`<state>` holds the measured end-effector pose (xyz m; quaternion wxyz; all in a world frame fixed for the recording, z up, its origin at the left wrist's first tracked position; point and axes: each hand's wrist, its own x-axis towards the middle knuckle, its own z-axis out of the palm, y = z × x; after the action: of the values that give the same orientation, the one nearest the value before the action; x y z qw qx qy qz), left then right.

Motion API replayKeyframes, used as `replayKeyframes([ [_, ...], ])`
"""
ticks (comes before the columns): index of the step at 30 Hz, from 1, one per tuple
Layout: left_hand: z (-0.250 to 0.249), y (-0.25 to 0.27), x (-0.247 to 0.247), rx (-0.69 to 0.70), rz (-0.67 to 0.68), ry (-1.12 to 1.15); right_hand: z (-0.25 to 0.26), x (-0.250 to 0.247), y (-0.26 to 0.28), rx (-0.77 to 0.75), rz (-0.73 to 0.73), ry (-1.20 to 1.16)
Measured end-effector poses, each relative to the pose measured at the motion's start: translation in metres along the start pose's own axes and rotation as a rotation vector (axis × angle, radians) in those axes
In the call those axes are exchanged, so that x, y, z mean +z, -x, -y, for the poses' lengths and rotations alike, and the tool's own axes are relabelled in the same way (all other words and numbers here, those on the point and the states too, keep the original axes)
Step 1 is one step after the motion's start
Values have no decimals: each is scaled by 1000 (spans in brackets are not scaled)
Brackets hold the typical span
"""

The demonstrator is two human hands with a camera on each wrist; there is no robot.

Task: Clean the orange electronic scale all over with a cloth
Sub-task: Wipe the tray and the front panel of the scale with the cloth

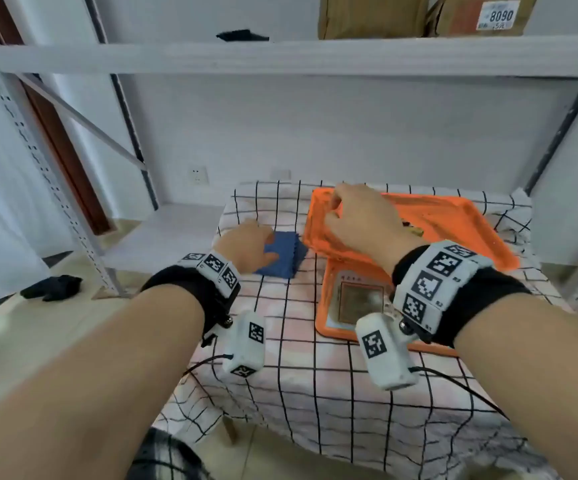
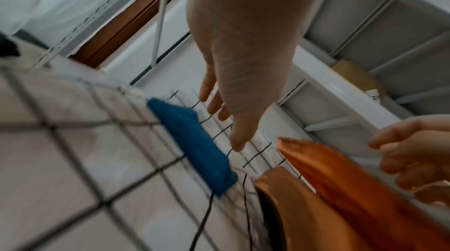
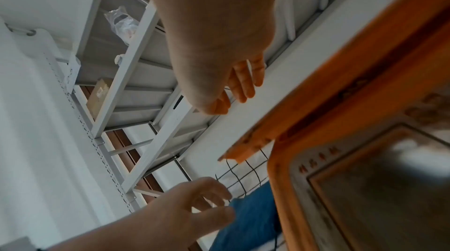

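A big grey metal shelf (image 1: 280, 57) stands at the back, from 9 o'clock over to 3 o'clock. Two brown boxes (image 1: 370, 15) sit on top of it at 12 o'clock.

In the middle is a table with a white cloth cover (image 1: 315, 393) that has black lines making squares.

The orange scale (image 1: 454, 223) sits on the table at about 2 o'clock from the middle of the head view. Its flat tray is at the far side and its screen part (image 1: 360, 299) is at the near side.

The blue cloth (image 1: 286, 256) lies folded on the table, just beside the scale at its 9 o'clock side.

The right hand (image 1: 360, 220) is over the far left corner of the scale's tray. Its fingers are curled, but I cannot tell if they hold the tray edge.

The left hand (image 1: 246, 245) is over the blue cloth. Its fingers are spread apart and loose, and they do not grip it.

A small black thing (image 1: 52, 287) lies on the floor at 9 o'clock.
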<state>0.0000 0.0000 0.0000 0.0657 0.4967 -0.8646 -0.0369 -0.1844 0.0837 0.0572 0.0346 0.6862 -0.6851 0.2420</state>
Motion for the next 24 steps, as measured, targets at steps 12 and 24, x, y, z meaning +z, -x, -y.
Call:
replayKeyframes([
  [12,-8,-39,31,-56,60,-51,-24,13,-25,149,89,-196],
  [24,-27,-95,-80,-177,-661,757,-23,11,-97,256,184,-629],
])
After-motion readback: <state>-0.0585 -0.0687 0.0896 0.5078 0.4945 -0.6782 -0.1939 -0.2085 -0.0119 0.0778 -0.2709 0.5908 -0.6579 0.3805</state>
